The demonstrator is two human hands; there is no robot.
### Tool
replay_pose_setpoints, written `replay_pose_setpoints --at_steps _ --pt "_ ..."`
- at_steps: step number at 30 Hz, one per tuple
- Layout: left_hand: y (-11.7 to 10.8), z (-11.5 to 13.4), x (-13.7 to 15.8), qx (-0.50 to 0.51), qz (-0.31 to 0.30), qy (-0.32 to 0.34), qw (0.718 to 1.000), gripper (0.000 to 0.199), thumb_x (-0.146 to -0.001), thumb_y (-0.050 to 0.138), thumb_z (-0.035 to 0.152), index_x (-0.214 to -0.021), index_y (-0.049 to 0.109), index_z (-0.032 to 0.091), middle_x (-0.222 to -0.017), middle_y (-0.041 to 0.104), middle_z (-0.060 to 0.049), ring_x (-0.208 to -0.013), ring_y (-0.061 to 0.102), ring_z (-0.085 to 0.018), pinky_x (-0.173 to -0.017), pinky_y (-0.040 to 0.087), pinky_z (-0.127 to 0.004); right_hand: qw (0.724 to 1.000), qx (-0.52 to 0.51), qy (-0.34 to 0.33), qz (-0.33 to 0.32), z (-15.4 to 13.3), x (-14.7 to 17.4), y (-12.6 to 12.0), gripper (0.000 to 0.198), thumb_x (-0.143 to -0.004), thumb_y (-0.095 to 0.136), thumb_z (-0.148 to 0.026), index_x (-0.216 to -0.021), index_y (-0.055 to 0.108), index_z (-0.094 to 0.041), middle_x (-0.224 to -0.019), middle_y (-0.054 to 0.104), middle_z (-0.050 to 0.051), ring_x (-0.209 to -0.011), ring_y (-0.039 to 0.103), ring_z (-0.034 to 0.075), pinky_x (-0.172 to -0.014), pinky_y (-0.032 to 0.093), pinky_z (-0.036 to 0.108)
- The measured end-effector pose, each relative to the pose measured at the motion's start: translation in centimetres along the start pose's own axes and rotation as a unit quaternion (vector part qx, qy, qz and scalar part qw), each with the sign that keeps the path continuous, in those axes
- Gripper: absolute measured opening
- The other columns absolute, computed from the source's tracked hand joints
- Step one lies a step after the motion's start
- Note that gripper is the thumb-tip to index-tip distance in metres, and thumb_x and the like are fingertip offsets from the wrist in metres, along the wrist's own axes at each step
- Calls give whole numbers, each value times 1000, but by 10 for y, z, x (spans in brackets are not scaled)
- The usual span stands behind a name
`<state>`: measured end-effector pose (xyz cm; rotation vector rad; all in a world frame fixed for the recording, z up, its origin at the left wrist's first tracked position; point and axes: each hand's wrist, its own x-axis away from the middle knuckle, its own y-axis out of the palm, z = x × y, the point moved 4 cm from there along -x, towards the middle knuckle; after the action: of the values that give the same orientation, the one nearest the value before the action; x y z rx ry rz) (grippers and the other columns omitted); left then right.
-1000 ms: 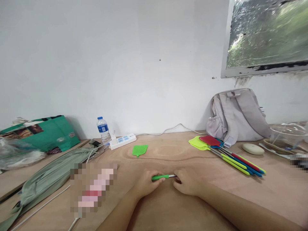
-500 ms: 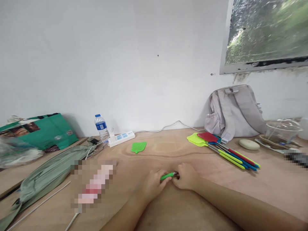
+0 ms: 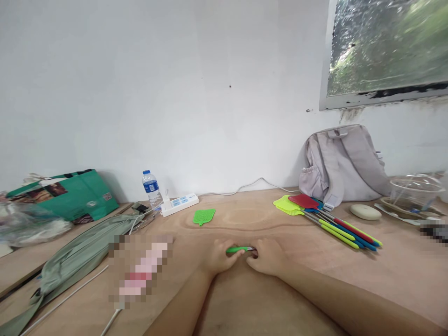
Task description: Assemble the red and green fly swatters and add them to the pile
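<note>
- I looked across a wooden tabletop whose back edge met a pale wall, with a window high on the right.
- The green-handled rod lay crosswise at front centre, spanning both hands.
- The left hand had its fingers clamped on the green grip; the right hand had its fingers curled around the metal end, though that grasp was partly hidden from me.
- Open wood ran from the hands back to a green swatter head, then rightward to a stack of swatters.
- A power strip and a bottle bounded the back left, a backpack the back right.
- A dark gap edged the board at far left.
</note>
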<state>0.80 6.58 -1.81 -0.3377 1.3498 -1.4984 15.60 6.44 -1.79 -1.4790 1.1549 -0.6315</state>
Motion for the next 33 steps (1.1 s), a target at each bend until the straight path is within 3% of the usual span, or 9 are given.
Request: replay_pose_setpoints --at_steps 5,10,13,15,18,22,26,29,33 --pt "-24 -33 -14 -41 92 -74 992 38 -88 25 32 -82 60 18 -82 64 -5 -81 58 -16 -74 43 -26 998 -68 10 -13 -6 1 4 8 -65 53 -27 -67 58 -20 -67 63 1 -61 54 15 -49 22 23" --pt "-36 -72 -21 -120 137 -190 965 27 -79 38 22 -96 59 16 -110 56 -11 -106 47 -26 -93 32 -40 995 -97 23 -1 2 -2 1 4 -64 50 -21 -62 53 -19 -63 58 0 -58 47 13 -49 19 24" --pt "-31 -92 -22 -155 130 -264 943 36 -72 45 18 -106 57 17 -128 43 -11 -119 33 -33 -99 22 -46 988 -151 22 13 6 -3 1 8 -61 49 -17 -54 47 -19 -55 50 -3 -54 40 11 -50 17 24" --pt "-28 -103 -22 -160 113 -305 932 40 -72 46 21 -110 56 17 -129 43 -11 -121 31 -35 -98 23 -49 967 -250 34 25 10 -6 5 14 -58 50 -15 -49 40 -18 -49 41 -5 -51 35 10 -50 16 24" --pt "-27 -111 -22 -154 81 -336 926 39 -74 44 27 -110 56 17 -120 52 -12 -118 35 -35 -94 28 -49 909 -411 61 39 19 -11 15 19 -58 50 -18 -48 33 -19 -46 30 -7 -48 30 9 -50 16 24" --pt "-32 -105 -23 -146 46 -300 942 36 -74 46 29 -105 59 16 -104 56 -12 -107 46 -30 -90 34 -40 859 -497 91 76 34 -20 21 21 -65 44 -32 -52 33 -21 -50 28 -6 -49 30 10 -49 22 24" --pt "-23 -80 -25 -127 4 -216 968 36 -76 46 36 -106 60 21 -98 53 -7 -92 53 -21 -86 38 -30 809 -568 75 130 50 -28 12 34 -72 32 -46 -48 25 -22 -52 32 -2 -56 39 13 -57 33 26" --pt "-6 -50 -27 -103 -26 -148 983 47 -77 41 50 -112 56 23 -102 49 -7 -99 48 -23 -90 35 -34 780 -601 63 160 60 -33 7 41 -74 22 -52 -46 28 -22 -54 35 -1 -62 43 15 -61 36 27" --pt "12 -16 -30 -83 -33 -133 987 58 -75 39 59 -119 49 23 -113 45 -9 -107 41 -26 -93 32 -38 764 -617 73 172 70 -37 12 41 -75 23 -52 -56 42 -22 -56 40 -1 -53 37 14 -53 35 27"
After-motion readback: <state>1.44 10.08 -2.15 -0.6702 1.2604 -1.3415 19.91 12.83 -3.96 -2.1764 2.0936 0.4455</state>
